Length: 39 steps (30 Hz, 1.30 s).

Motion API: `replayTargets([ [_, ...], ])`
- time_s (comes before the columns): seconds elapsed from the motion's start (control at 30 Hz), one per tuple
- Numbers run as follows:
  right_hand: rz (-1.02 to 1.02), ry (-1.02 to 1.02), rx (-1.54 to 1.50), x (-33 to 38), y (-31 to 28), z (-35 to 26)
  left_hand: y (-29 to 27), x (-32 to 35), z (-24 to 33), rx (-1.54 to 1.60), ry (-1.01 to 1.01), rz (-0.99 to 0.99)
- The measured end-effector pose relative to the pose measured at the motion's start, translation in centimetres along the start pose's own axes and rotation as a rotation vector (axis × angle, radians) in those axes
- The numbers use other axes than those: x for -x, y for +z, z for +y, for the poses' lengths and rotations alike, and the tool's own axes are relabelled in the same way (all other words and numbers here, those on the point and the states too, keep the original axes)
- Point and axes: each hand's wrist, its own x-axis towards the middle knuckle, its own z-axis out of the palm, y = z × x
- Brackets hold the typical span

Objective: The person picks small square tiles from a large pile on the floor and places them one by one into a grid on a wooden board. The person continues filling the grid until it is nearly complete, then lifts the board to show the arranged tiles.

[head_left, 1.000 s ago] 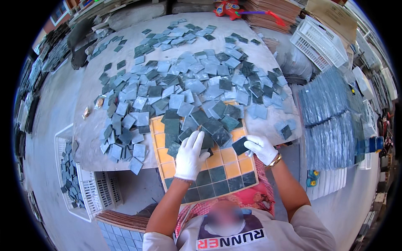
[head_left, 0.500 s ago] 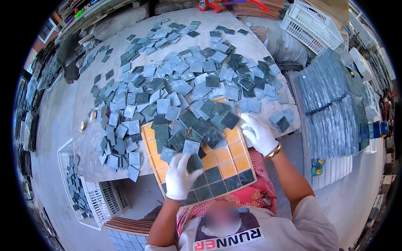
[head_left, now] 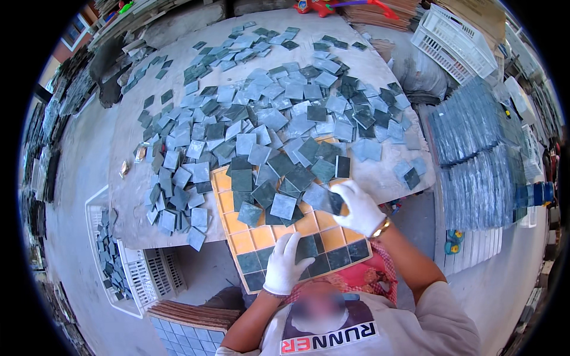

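Left hand [head_left: 286, 265], fingers and thumb spread, is held over seated tiles [head_left: 339, 257] in near rows of the yellow tray [head_left: 241, 242]; right hand [head_left: 358, 207] is curled at a dark tile [head_left: 336, 204], pinch undeterminable. Heaped tiles [head_left: 284, 206] at far side could be dislodged by a brushing knuckle.

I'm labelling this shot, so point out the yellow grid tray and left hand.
Yellow grid tray [head_left: 262, 236]: head view, a bare yellow cell.
Left hand [head_left: 282, 268]: head view, its gloved back.

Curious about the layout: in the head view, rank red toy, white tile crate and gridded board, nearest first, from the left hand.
From the left hand:
1. Gridded board, beneath it.
2. White tile crate, to its left.
3. Red toy, top edge.
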Motion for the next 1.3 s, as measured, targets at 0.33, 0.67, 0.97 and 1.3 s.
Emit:
replayTargets([
  [0.33,-0.116,0.147,-0.059,4.9,-3.8,0.5,3.5,-3.4,1.5,-0.263,0.254,0.001],
  [0.67,-0.108,0.081,-0.036,3.8,-3.0,2.1,5.3,-3.1,1.6,-0.274,0.315,0.021],
  [0.97,-0.130,-0.055,0.011,3.3,-2.8,3.1,3.7,-1.6,1.5,-0.272,0.273,0.043],
  [1.3,-0.166,-0.016,0.006,0.5,-0.6,0.3,2.8,-9.4,2.4,-0.454,0.003,0.123],
])
